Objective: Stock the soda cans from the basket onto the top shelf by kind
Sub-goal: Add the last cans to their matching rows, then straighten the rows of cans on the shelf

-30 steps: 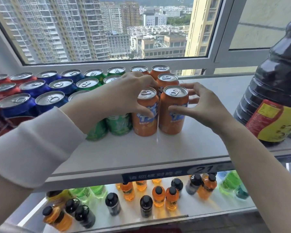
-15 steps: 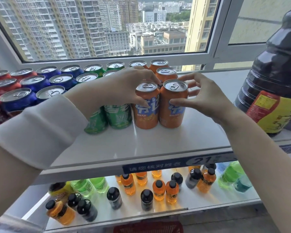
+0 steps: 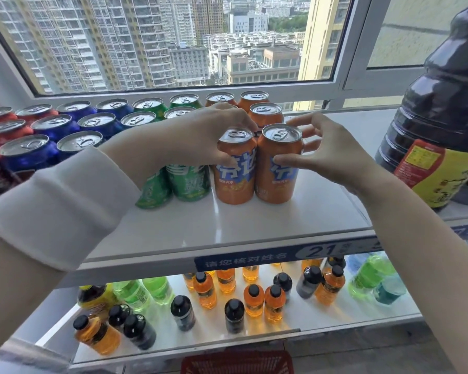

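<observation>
Window (image 3: 173, 41), 9 to 1 o'clock: glass in a pale metal frame, its sill running just behind the back row of cans.

Top shelf (image 3: 254, 225), centre: a smooth white slab with a straight front edge that carries a blue label strip (image 3: 254, 261). Bare surface lies open in front of the cans toward 6 o'clock and beside them toward 3 o'clock.

Dark bottle (image 3: 449, 103), 3 o'clock: large, ribbed plastic with a red-and-yellow label, standing at the right end of that open stretch.

Lower shelf (image 3: 335, 314), 6 o'clock: glossy white, holding small capped bottles of orange, green and dark liquid.

Can block, 9 to 12 o'clock: upright aluminium cylinders with pull-tab lids, packed side by side in colour bands. The red cans (image 3: 3, 130) are at far left, then the blue cans (image 3: 54, 128), the green cans (image 3: 189, 182), and orange at the right end.

Basket (image 3: 238, 363), bottom edge at 6 o'clock: red plastic mesh, only its rim in view.

My left hand (image 3: 208, 136) curls over the lid of the left orange can (image 3: 237, 182), thumb on its side. My right hand (image 3: 333, 155) cups the right orange can (image 3: 277, 182), thumb on the printed label and fingers fanned round the back. The two cans stand touching on the top shelf, at the front right corner of the block.
</observation>
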